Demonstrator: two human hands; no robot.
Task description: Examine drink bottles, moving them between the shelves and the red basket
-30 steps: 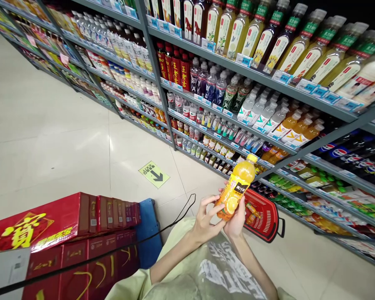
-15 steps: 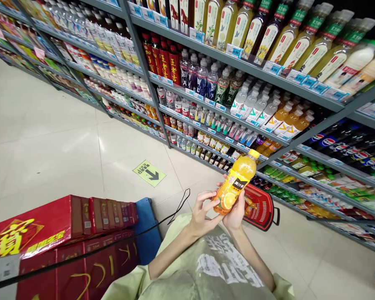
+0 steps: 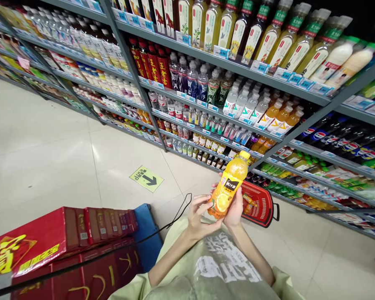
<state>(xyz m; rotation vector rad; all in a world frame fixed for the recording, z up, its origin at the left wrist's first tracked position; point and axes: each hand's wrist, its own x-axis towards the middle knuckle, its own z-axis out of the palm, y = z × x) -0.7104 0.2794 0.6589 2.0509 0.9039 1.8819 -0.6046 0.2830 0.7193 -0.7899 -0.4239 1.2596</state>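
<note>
Between my two hands is a bottle of orange juice (image 3: pixel 227 187) with a yellow cap and a label picturing orange slices, tilted with its cap up and to the right. My left hand (image 3: pixel 201 212) has its fingers on the bottle's left side and lower end. Around the lower right side curls my right hand (image 3: pixel 234 210), its far fingers partly hidden behind the bottle. Beyond the hands, a red shopping basket (image 3: pixel 264 205) sits on the floor, partly covered by the bottle and right hand. A few orange-coloured packages (image 3: pixel 248 203) lie inside it.
Drink shelves (image 3: pixel 225 62) run across the front, filled with bottles and cans. Red gift boxes (image 3: pixel 34 246) are stacked on a blue platform (image 3: pixel 148 233) at the left, with a black cord (image 3: pixel 170 225) nearby. A yellow-green arrow sign (image 3: pixel 146 179) lies on the tiled floor.
The shelves have shifted slightly left in view. The bottle and both hands appear a little further left, still in the same grip.
</note>
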